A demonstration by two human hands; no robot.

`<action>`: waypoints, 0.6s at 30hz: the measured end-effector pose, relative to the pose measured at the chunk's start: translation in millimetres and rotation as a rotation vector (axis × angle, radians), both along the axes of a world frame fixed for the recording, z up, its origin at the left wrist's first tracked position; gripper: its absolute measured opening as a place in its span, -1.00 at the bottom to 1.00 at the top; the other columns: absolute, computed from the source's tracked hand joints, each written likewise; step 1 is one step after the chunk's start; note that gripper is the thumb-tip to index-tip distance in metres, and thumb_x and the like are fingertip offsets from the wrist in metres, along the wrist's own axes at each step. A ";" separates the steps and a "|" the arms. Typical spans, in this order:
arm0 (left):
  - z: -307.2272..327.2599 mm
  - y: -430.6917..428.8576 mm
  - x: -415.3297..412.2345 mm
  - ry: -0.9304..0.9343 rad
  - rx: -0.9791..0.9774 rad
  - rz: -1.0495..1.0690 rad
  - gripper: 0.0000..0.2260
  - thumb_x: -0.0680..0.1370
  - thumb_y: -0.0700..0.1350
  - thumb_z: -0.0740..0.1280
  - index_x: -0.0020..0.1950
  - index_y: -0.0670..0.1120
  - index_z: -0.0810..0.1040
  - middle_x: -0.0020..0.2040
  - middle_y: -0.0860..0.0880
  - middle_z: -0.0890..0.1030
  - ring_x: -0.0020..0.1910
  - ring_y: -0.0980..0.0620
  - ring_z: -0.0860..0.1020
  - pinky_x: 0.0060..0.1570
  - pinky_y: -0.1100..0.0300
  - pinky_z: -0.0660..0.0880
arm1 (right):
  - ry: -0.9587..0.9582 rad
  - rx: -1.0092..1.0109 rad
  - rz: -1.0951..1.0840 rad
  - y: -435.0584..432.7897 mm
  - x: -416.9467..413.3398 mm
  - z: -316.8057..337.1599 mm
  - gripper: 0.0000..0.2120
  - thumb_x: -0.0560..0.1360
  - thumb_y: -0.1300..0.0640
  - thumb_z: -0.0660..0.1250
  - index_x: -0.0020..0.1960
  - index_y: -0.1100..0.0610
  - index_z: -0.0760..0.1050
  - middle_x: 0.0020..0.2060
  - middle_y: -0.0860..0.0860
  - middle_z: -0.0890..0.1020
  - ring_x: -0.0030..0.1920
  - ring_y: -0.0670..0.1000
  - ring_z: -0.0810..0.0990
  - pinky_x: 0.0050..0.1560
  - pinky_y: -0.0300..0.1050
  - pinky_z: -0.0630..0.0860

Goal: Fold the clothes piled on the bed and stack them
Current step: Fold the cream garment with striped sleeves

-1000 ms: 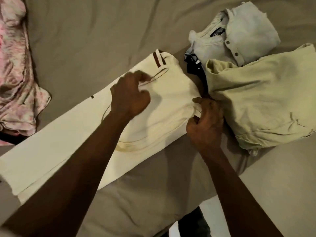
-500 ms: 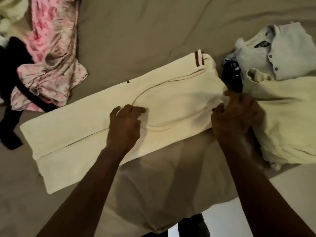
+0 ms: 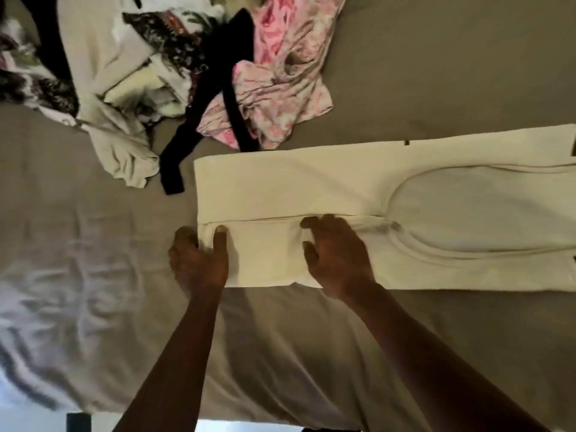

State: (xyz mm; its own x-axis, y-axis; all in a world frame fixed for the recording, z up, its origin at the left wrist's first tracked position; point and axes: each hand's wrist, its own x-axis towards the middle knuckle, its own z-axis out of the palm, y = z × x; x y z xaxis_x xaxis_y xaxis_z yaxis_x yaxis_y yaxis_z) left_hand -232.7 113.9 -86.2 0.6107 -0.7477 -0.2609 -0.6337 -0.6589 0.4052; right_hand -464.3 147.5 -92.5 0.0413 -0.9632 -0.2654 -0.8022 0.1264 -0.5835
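The cream trousers [image 3: 343,182] lay flat across the bed [image 3: 436,73], folded lengthwise, with the legs stacked. At their hem end the left hand [image 3: 199,263] gripped the near corner, thumb [image 3: 220,241] on top and fingers curled past the edge. The right hand [image 3: 338,260] rested on the trousers' near leg with bent fingers; whether it pinched cloth could not be told. Beyond the trousers' hem lay the unfolded pile [image 3: 124,73], with a pink garment [image 3: 280,88] nearest.
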 end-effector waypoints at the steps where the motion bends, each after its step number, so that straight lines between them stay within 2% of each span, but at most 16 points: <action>1: -4.6 -8.5 5.6 0.055 -0.004 0.009 -0.39 0.52 0.32 0.40 0.41 -0.06 0.47 0.29 -0.12 0.57 0.28 -0.19 0.52 0.26 -0.03 0.43 | -0.003 -0.018 -0.047 -2.0 1.6 -1.9 -0.70 0.56 0.03 0.34 0.29 -0.04 0.49 0.07 -0.03 0.55 0.15 0.06 0.51 0.04 0.01 0.52; 3: -9.5 -29.1 13.7 0.182 0.024 0.054 -0.42 0.50 0.35 0.41 0.32 -0.05 0.56 0.21 -0.03 0.65 0.20 -0.10 0.59 0.21 0.09 0.45 | 0.001 -0.022 -0.089 -4.1 0.0 -7.5 -0.78 0.54 0.03 0.34 0.19 -0.08 0.48 -0.05 -0.11 0.52 0.05 0.00 0.52 -0.08 -0.05 0.48; 6: -13.0 -47.1 34.1 0.378 0.031 0.022 -0.48 0.41 0.33 0.51 0.18 -0.01 0.66 0.05 0.06 0.71 0.05 -0.01 0.66 0.20 -0.06 0.59 | -0.015 -0.019 -0.095 -9.3 -0.4 -11.1 -0.84 0.55 0.07 0.31 0.11 -0.09 0.50 -0.09 -0.15 0.54 -0.02 -0.04 0.54 -0.13 -0.08 0.45; 9: -11.1 -47.9 42.3 0.523 -0.029 -0.061 -0.77 0.51 0.13 0.52 0.06 0.03 0.71 -0.03 0.04 0.74 -0.01 -0.01 0.69 0.15 -0.14 0.63 | -0.066 -0.119 -0.149 -9.6 -7.5 -6.5 -0.86 0.58 0.15 0.28 0.10 0.01 0.55 -0.04 -0.09 0.61 -0.03 0.00 0.58 -0.09 -0.01 0.54; 12: -3.6 -47.4 41.1 0.404 -0.128 -0.166 -0.81 0.54 0.15 0.45 0.02 0.06 0.68 -0.11 0.08 0.71 -0.07 0.00 0.67 0.06 -0.07 0.63 | 0.053 -0.238 -0.171 -4.7 -30.8 -10.4 -0.84 0.59 0.17 0.30 0.16 0.10 0.54 0.02 0.03 0.57 0.05 0.11 0.55 -0.03 0.07 0.55; 14: 3.8 -46.7 37.8 0.251 -0.157 -0.225 -0.79 0.59 0.15 0.40 0.06 0.03 0.66 -0.12 0.10 0.68 -0.06 -0.01 0.65 -0.01 0.06 0.56 | 0.047 -0.248 -0.171 -5.4 -51.3 -20.2 -0.82 0.60 0.18 0.30 0.20 0.14 0.53 0.05 0.08 0.53 0.09 0.14 0.52 0.06 0.08 0.53; 16: 14.7 -45.4 30.3 0.079 -0.171 -0.304 -0.73 0.63 0.15 0.35 0.14 0.00 0.66 -0.06 0.02 0.69 -0.03 -0.08 0.64 -0.05 0.13 0.47 | 0.028 -0.253 -0.108 -5.8 -64.5 -26.8 -0.80 0.60 0.17 0.31 0.21 0.18 0.52 0.08 0.11 0.51 0.11 0.16 0.50 0.12 0.06 0.52; 18: 28.9 -43.8 18.2 -0.093 -0.186 -0.368 -0.68 0.64 0.17 0.33 0.21 -0.03 0.66 0.02 -0.09 0.72 -0.02 -0.18 0.64 -0.07 0.08 0.45 | -0.005 -0.258 -0.043 -6.3 -67.2 -27.7 -0.78 0.58 0.16 0.35 0.20 0.19 0.53 0.09 0.11 0.51 0.13 0.15 0.51 0.13 0.01 0.50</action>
